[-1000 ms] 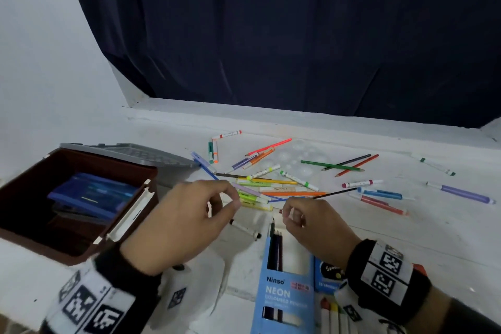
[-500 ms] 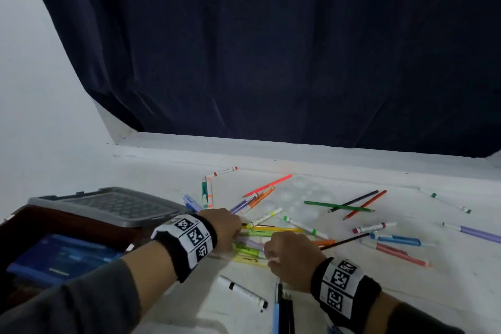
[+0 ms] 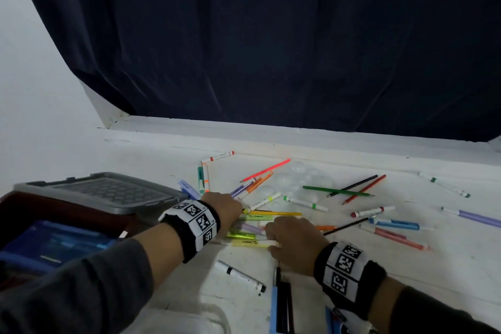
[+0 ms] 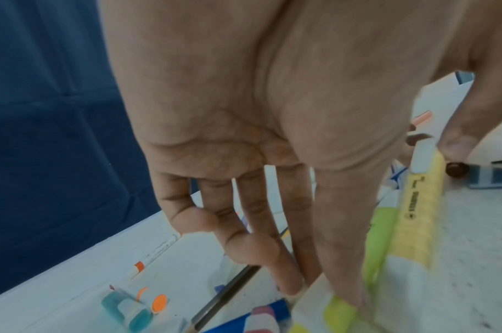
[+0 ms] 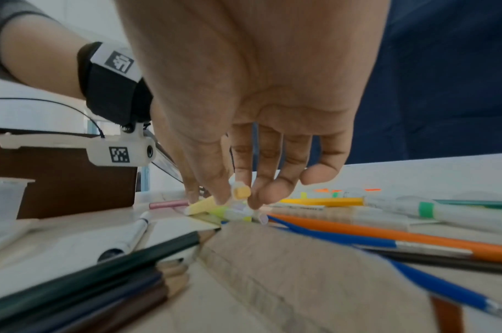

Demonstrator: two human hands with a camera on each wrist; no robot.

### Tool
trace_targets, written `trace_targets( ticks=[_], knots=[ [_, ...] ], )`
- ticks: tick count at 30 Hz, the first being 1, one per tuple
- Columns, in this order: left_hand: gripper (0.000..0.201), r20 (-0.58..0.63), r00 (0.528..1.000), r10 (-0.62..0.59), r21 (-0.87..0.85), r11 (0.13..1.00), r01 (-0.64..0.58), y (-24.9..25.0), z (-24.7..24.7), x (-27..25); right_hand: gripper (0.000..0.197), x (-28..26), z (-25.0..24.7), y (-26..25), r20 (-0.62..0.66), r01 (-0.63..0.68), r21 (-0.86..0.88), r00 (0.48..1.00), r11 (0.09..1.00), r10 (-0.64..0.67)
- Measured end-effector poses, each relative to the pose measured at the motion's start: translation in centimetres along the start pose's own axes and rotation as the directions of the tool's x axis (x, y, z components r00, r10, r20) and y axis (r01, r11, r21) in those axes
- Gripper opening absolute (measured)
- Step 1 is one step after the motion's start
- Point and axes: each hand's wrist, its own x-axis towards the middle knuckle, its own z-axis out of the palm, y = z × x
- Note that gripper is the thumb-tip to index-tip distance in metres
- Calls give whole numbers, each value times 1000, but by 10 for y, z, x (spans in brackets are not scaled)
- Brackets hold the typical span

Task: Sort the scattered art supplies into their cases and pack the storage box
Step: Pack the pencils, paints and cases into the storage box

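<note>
Both hands flat-fingered on the highlighter cluster, nothing clenched yet

Left hand (image 3: pixel 226 207) and right hand (image 3: pixel 294 241) bracket the highlighters (image 3: pixel 250 240) from 2 sides, likely to rake them parallel for 1 grab; storage box (image 3: pixel 62 211) sits open at left, pencil case (image 3: pixel 280 306) near

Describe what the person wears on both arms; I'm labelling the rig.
Both arms have dark grey sleeves. Each wrist carries a black wristband with white panels printed with black square codes. Under the left wristband hangs a white camera housing, also coded, with a thin black cable.
</note>
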Motion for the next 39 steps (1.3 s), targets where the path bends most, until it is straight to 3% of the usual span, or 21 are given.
trace_targets(
  ticks=[5, 9, 12, 16, 19, 23, 25, 27, 31, 35, 39],
  knots=[
    [17, -68, 998, -4, -13, 1000, 3, -7, -6, -28, 5, -23, -14, 3, -130, -59, 246, 987, 968, 93],
    [14, -298, 953, -54, -112, 994, 22, -12, -8, -70, 6, -53, -27, 1, -261, -40, 459, 949, 888, 178],
    [12, -488, 857, -163, -332, 943, -9, -19, 1, -113, 7, -80, -36, -6, -361, 12, 587, 899, 809, 248],
    [7, -659, 668, -347, -595, 783, -181, -11, 26, -176, 10, -106, -33, -18, -422, 46, 686, 838, 726, 345],
    [10, -633, 594, -497, -732, 632, -252, 0, 49, -207, 9, -118, -25, -29, -412, 62, 762, 814, 645, 408],
    [13, -566, 528, -633, -824, 444, -352, 16, 80, -227, 6, -126, -16, -47, -356, 71, 833, 827, 548, 434],
    [10, -518, 543, -660, -852, 345, -394, 21, 97, -234, 5, -127, -13, -57, -338, 75, 849, 838, 522, 428],
    [8, -517, 572, -637, -852, 314, -419, 23, 114, -238, 5, -128, -10, -68, -320, 72, 851, 856, 520, 406],
    [21, -577, 613, -540, -817, 400, -416, 20, 142, -242, 6, -125, -2, -92, -285, 58, 844, 890, 532, 355],
    [15, -614, 650, -448, -772, 514, -374, 13, 162, -245, 9, -118, 13, -119, -286, 48, 771, 917, 635, 278],
    [23, -671, 684, -287, -666, 638, -386, 7, 175, -240, 10, -112, 25, -142, -338, 47, 676, 907, 735, 253]
  ],
)
